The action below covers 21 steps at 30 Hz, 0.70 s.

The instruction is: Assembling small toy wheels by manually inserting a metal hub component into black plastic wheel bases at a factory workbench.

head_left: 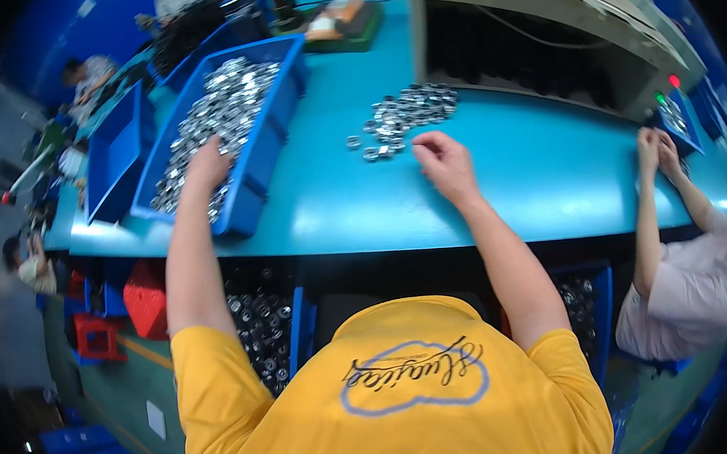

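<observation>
My left hand reaches into a long blue bin heaped with small shiny metal rings. Its fingertips are among the rings, so their grip is hidden. Over the table, my right hand is closed, the fingers curled in toward the thumb. Whatever it may hold is too small to make out. Just beyond that hand lies a loose pile of similar metal rings, with a few single ones at its near left side.
A second blue bin stands left of the full one. Behind the pile is a large pale open-fronted housing on the teal table. At the right, another person's hands work by a small blue bin. Bins of dark parts sit below the edge.
</observation>
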Each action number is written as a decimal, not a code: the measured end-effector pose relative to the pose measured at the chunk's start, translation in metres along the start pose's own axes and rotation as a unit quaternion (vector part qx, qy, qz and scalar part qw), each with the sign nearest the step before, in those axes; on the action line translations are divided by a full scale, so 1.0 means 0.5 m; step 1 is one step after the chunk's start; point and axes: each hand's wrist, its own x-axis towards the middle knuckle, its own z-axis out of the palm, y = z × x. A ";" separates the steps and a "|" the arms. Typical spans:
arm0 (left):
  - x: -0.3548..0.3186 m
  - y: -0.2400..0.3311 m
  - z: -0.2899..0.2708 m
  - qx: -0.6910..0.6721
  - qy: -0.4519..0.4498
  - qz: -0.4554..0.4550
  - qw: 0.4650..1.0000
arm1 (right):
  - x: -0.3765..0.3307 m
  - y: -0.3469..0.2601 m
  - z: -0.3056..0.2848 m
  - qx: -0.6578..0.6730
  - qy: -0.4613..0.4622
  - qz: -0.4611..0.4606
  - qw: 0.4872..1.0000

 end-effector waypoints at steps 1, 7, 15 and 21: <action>-0.005 0.006 -0.006 0.004 -0.018 -0.015 1.000 | -0.001 -0.002 0.000 0.009 -0.004 0.006 1.000; -0.025 0.002 -0.041 -0.021 0.049 -0.007 0.999 | -0.007 -0.019 0.004 0.049 -0.026 0.058 0.997; -0.116 0.278 -0.092 -0.360 0.026 0.156 0.919 | -0.007 -0.019 0.004 0.028 -0.027 0.035 0.999; -0.197 0.510 0.113 -0.144 -0.079 0.270 0.949 | 0.003 0.011 -0.030 -0.017 -0.007 0.016 1.000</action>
